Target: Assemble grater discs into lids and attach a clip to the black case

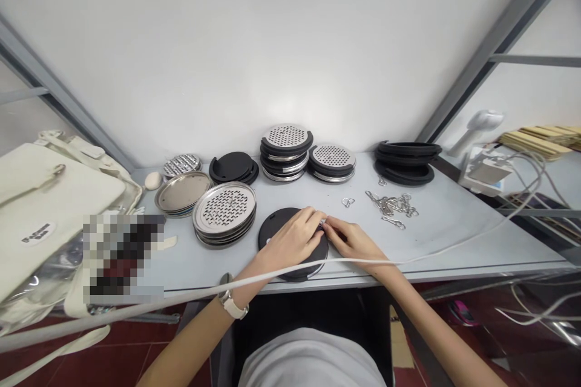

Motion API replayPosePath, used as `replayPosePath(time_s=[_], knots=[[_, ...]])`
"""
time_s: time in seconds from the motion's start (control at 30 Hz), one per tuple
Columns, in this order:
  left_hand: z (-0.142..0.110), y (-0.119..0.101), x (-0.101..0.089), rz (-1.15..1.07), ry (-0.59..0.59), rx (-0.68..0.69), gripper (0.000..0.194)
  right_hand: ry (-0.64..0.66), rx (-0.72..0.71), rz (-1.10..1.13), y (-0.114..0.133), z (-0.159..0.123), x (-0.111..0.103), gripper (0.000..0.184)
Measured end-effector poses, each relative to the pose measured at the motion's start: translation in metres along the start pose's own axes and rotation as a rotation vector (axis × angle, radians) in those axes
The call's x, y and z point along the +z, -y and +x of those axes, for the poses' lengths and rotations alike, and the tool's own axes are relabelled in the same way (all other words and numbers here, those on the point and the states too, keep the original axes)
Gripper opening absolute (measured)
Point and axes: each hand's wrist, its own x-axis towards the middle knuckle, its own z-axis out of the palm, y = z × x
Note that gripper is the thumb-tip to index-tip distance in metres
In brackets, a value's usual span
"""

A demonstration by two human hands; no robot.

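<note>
A black round disc (275,231) lies on the table in front of me. My left hand (295,236) rests over its upper right part, palm down, with curled fingers gripping its rim. At that same edge, my right hand (353,240) has thumb and fingers pinched together, touching my left fingertips. A small silvery bit (322,224) shows between the two hands; its shape is mostly covered by fingers. To the right of my hands lie a loose bent wire clip (348,202) and a pile of metal clips (394,204).
Stacked perforated metal discs (226,208) stand left of my hands, beside plain metal discs (182,191). Along the wall are black-rimmed grater stacks (286,138), black discs (232,167) and black rings (403,174). A white cable (426,257) crosses in front; a cream bag (54,193) sits left.
</note>
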Motion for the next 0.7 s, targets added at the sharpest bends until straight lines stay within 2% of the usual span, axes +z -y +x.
replayPosePath(time_s=[0.23,0.5,0.7], knots=[[-0.0002,0.0016,0.0016,0.025,-0.012,-0.038,0.025,0.008,0.004,-0.066,0.0028,-0.0006,-0.0016,0.028],[0.0006,0.0012,-0.0006,0.057,0.009,0.015,0.020,0.003,0.014,-0.096,-0.0016,-0.0022,0.0019,0.021],[0.0006,0.0000,-0.0014,0.069,0.012,0.049,0.029,-0.006,0.007,-0.085,-0.0025,-0.0028,0.0022,0.018]])
